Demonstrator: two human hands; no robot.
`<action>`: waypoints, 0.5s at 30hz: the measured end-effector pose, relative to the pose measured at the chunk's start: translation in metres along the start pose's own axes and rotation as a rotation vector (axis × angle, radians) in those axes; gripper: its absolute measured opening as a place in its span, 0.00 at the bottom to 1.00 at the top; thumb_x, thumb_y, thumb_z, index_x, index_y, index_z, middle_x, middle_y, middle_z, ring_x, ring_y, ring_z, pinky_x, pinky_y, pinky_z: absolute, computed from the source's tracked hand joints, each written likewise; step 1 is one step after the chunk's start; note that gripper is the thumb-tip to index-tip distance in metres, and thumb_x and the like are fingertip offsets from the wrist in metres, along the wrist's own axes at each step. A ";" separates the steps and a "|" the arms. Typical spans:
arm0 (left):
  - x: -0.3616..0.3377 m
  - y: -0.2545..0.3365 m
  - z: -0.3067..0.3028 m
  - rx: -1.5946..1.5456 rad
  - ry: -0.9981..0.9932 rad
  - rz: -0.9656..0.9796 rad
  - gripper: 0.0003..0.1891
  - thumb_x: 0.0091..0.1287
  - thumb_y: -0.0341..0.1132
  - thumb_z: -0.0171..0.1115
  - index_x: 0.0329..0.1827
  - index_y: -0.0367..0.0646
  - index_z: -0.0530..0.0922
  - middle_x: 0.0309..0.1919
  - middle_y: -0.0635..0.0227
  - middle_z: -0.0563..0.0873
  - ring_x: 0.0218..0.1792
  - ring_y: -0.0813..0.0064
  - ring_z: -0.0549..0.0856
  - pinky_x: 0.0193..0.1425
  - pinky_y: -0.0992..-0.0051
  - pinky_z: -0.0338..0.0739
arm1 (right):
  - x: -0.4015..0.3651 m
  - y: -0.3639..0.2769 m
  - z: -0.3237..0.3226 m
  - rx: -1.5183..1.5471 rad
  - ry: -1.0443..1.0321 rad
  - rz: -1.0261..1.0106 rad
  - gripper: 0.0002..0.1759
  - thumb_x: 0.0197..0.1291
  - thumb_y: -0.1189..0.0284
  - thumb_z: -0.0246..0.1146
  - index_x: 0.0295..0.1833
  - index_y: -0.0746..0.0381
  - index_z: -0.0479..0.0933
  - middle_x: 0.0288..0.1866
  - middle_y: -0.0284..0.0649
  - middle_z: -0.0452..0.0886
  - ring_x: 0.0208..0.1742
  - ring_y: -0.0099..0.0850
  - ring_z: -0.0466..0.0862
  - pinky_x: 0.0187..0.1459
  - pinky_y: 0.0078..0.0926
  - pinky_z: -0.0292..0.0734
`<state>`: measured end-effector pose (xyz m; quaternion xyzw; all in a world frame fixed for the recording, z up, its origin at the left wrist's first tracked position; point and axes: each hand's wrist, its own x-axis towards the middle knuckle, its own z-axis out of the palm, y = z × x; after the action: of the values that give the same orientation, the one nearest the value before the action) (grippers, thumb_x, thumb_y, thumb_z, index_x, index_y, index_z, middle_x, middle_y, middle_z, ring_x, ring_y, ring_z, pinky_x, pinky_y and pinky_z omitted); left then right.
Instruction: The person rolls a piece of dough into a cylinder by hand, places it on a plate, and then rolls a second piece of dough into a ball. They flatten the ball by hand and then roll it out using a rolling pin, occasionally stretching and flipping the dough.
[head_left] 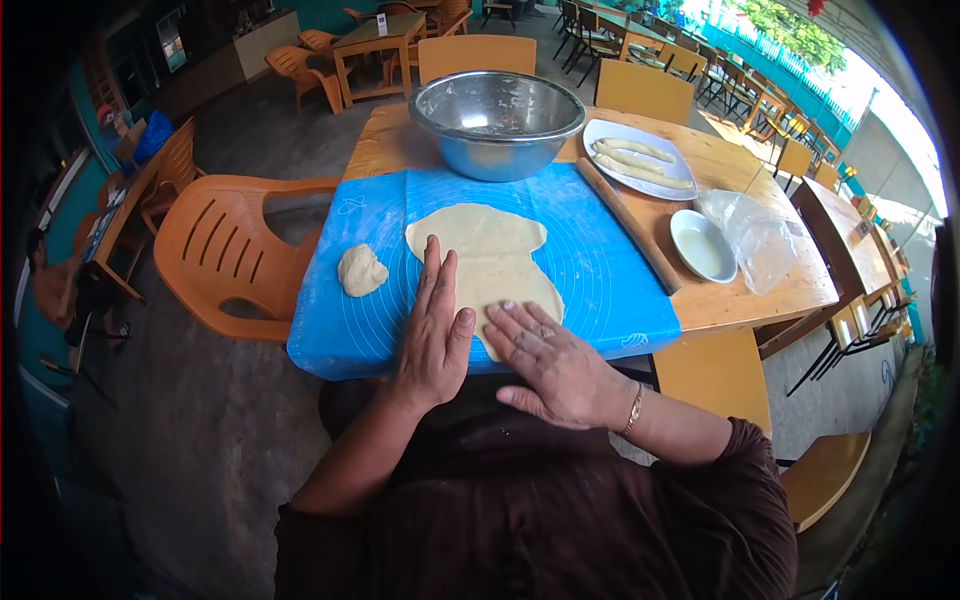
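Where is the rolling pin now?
In the head view, the rolling pin lies diagonally along the right edge of the blue mat, between the mat and the small white bowl.

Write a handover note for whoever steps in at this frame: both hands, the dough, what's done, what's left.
Left hand: open, flat, palm down, fingers at the near left edge of the dough sheet.
Right hand: open, flat, fingertips on the sheet's near end.
The sheet lies on the blue mat, with a dough lump to its left and a rolling pin along the mat's right edge, untouched.
Done: sheet flattened; dough sticks on the plate.
Left, probably: shaping this sheet; the lump is unworked.
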<state>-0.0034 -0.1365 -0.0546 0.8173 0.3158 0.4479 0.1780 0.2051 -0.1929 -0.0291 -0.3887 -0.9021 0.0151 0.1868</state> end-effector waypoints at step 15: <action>-0.002 -0.011 0.013 0.031 0.079 0.010 0.40 0.80 0.55 0.32 0.77 0.22 0.46 0.78 0.32 0.42 0.80 0.36 0.44 0.81 0.50 0.41 | 0.040 0.024 0.020 -0.029 -0.052 -0.044 0.36 0.75 0.51 0.46 0.74 0.71 0.63 0.78 0.54 0.63 0.81 0.47 0.57 0.80 0.48 0.46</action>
<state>0.0024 -0.1300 -0.0694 0.8033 0.3253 0.4757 0.1505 0.1896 -0.1455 -0.0392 -0.3711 -0.9151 0.0080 0.1578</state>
